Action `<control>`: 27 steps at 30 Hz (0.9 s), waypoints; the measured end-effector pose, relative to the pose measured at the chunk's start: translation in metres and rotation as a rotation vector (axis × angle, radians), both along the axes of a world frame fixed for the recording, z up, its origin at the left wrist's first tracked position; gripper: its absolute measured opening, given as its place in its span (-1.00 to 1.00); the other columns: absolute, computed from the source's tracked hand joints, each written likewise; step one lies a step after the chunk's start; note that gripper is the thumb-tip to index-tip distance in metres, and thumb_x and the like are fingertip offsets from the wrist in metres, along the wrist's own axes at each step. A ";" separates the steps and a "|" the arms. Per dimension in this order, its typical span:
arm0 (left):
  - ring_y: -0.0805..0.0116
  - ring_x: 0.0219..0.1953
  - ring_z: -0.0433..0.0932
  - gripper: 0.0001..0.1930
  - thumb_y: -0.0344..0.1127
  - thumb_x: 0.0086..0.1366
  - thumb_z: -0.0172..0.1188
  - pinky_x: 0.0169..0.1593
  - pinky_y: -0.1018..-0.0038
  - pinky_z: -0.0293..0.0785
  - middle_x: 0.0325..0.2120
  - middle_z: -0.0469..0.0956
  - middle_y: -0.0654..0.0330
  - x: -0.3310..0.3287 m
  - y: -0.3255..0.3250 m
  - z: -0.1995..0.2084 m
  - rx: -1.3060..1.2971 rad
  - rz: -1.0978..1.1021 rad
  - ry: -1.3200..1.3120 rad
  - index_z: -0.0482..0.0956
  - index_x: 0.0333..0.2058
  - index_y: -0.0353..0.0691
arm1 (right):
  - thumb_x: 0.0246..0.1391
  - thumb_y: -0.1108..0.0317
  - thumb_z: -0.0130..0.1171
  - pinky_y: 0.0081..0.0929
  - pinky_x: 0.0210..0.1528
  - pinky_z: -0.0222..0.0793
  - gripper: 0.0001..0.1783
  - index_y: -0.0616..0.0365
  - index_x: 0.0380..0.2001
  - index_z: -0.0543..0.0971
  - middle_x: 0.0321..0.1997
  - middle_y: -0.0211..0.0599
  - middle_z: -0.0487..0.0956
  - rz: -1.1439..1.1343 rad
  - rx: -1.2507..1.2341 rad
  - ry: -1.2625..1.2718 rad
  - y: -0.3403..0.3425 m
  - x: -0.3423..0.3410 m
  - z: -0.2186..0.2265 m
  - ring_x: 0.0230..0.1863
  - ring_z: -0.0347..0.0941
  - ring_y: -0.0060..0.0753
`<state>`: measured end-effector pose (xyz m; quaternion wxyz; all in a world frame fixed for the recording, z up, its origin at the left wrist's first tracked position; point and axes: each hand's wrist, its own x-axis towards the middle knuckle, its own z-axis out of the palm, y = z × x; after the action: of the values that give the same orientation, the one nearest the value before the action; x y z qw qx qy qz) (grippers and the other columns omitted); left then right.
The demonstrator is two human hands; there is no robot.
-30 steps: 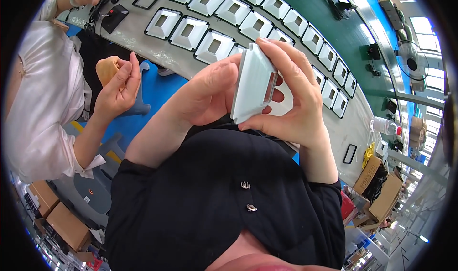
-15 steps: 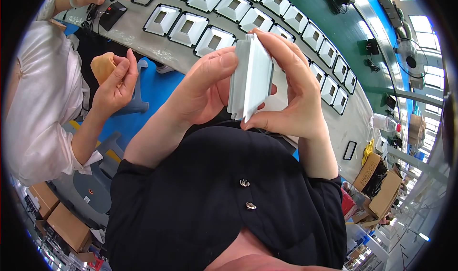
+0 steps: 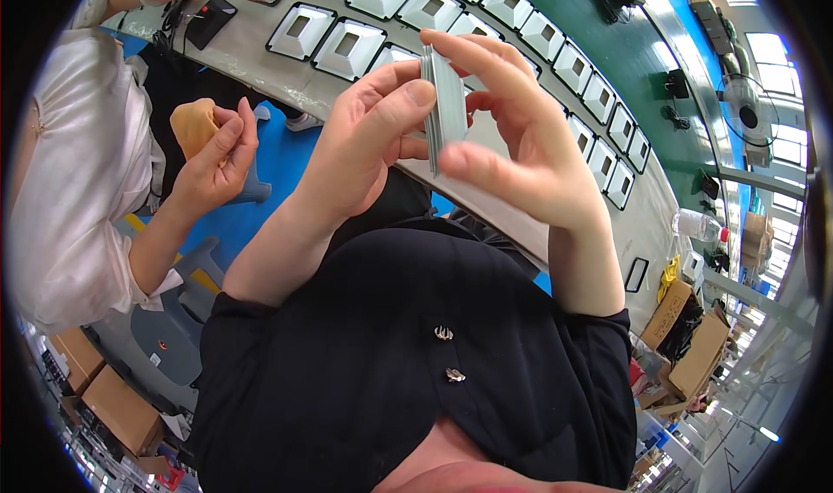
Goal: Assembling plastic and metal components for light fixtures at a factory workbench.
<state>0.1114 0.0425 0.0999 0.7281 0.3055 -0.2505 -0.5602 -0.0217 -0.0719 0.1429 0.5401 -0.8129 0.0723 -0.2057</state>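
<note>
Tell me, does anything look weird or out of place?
One black frame lies alone toward the right end of the table, away from the rows of white pieces, and has no white piece on it. Nothing else stands out.

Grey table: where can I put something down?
The grey table has bare patches: right, between white square black-rimmed housings and the thin black rectangular frame; left, between housings and the flat black box. Its middle is crowded.
</note>
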 end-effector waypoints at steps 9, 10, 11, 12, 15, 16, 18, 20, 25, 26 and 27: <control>0.44 -0.19 0.59 -0.54 -0.16 0.36 0.09 -0.17 0.49 0.61 -0.17 0.52 0.11 0.008 0.006 -0.005 -0.020 0.037 -0.006 0.32 0.07 -0.40 | 0.01 0.21 0.34 -0.55 -0.02 0.34 -0.38 0.13 0.14 0.44 0.08 -0.29 0.37 0.055 0.286 -0.010 0.000 0.015 -0.003 0.02 0.34 -0.52; 0.44 -0.19 0.59 -0.54 -0.15 0.36 0.09 -0.16 0.49 0.62 -0.17 0.52 0.12 0.008 0.006 -0.006 -0.024 0.044 -0.002 0.32 0.07 -0.40 | 0.02 0.23 0.33 -0.55 -0.02 0.34 -0.39 0.14 0.15 0.43 0.08 -0.30 0.37 0.070 0.328 -0.023 0.001 0.016 -0.002 0.02 0.34 -0.53; 0.44 -0.19 0.59 -0.54 -0.15 0.36 0.09 -0.16 0.49 0.62 -0.17 0.52 0.12 0.009 0.007 -0.006 -0.025 0.044 -0.001 0.32 0.07 -0.40 | 0.02 0.23 0.33 -0.55 -0.02 0.34 -0.39 0.14 0.15 0.43 0.08 -0.30 0.37 0.068 0.328 -0.022 0.001 0.016 -0.002 0.02 0.34 -0.53; 0.43 -0.18 0.59 -0.53 -0.14 0.37 0.08 -0.16 0.48 0.62 -0.17 0.53 0.12 0.009 0.007 -0.006 -0.040 0.049 -0.001 0.32 0.07 -0.40 | 0.02 0.25 0.33 -0.54 -0.01 0.34 -0.39 0.15 0.15 0.43 0.08 -0.30 0.37 0.074 0.368 -0.025 0.001 0.016 -0.002 0.02 0.34 -0.52; 0.42 -0.17 0.59 -0.52 -0.11 0.37 0.08 -0.14 0.46 0.61 -0.17 0.53 0.12 0.007 0.008 -0.007 -0.043 0.064 -0.008 0.32 0.07 -0.39 | 0.01 0.27 0.33 -0.52 0.00 0.34 -0.38 0.17 0.15 0.42 0.07 -0.30 0.39 0.070 0.400 -0.034 0.002 0.017 -0.002 0.03 0.34 -0.50; 0.41 -0.16 0.58 -0.52 -0.10 0.37 0.07 -0.13 0.45 0.61 -0.16 0.53 0.12 0.007 0.008 -0.007 -0.030 0.073 -0.016 0.32 0.07 -0.38 | 0.00 0.28 0.34 -0.50 0.00 0.34 -0.38 0.18 0.14 0.43 0.07 -0.30 0.40 0.062 0.394 -0.042 0.002 0.017 -0.002 0.04 0.34 -0.49; 0.40 -0.15 0.58 -0.52 -0.09 0.37 0.07 -0.12 0.44 0.61 -0.16 0.52 0.12 0.008 0.007 -0.010 -0.042 0.069 -0.021 0.33 0.07 -0.37 | 0.00 0.29 0.34 -0.49 0.01 0.34 -0.39 0.19 0.13 0.43 0.07 -0.30 0.41 0.054 0.403 -0.050 0.003 0.017 -0.001 0.05 0.34 -0.49; 0.39 -0.13 0.58 -0.51 -0.08 0.37 0.07 -0.11 0.43 0.61 -0.15 0.52 0.12 0.008 0.007 -0.011 -0.055 0.066 -0.026 0.33 0.07 -0.37 | -0.01 0.29 0.34 -0.47 0.02 0.34 -0.40 0.19 0.12 0.43 0.06 -0.30 0.43 0.046 0.412 -0.059 0.004 0.018 0.000 0.06 0.34 -0.48; 0.38 -0.09 0.56 -0.52 -0.07 0.36 0.08 -0.10 0.41 0.59 -0.12 0.51 0.11 0.007 0.008 -0.007 -0.004 0.073 -0.060 0.35 0.08 -0.33 | -0.04 0.30 0.35 -0.47 0.02 0.34 -0.38 0.23 0.10 0.42 0.02 -0.33 0.47 0.034 0.494 -0.072 0.004 0.018 0.002 0.05 0.35 -0.50; 0.38 -0.09 0.56 -0.52 -0.07 0.36 0.08 -0.10 0.41 0.59 -0.12 0.51 0.11 0.007 0.008 -0.006 -0.005 0.073 -0.061 0.35 0.08 -0.33 | -0.04 0.30 0.35 -0.47 0.02 0.34 -0.38 0.23 0.10 0.42 0.02 -0.33 0.47 0.034 0.493 -0.073 0.004 0.018 0.003 0.05 0.35 -0.50; 0.38 -0.08 0.55 -0.53 -0.11 0.37 0.07 -0.09 0.42 0.58 -0.11 0.50 0.11 0.007 0.008 -0.005 0.011 0.067 -0.064 0.33 0.10 -0.33 | -0.05 0.31 0.36 -0.48 0.01 0.34 -0.39 0.24 0.08 0.42 0.00 -0.33 0.47 0.018 0.499 -0.075 0.004 0.018 0.003 0.04 0.34 -0.51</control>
<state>0.1185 0.0500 0.0947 0.7362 0.3356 -0.2600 -0.5270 -0.0036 -0.0682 0.1455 0.7282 -0.6468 0.0935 -0.2066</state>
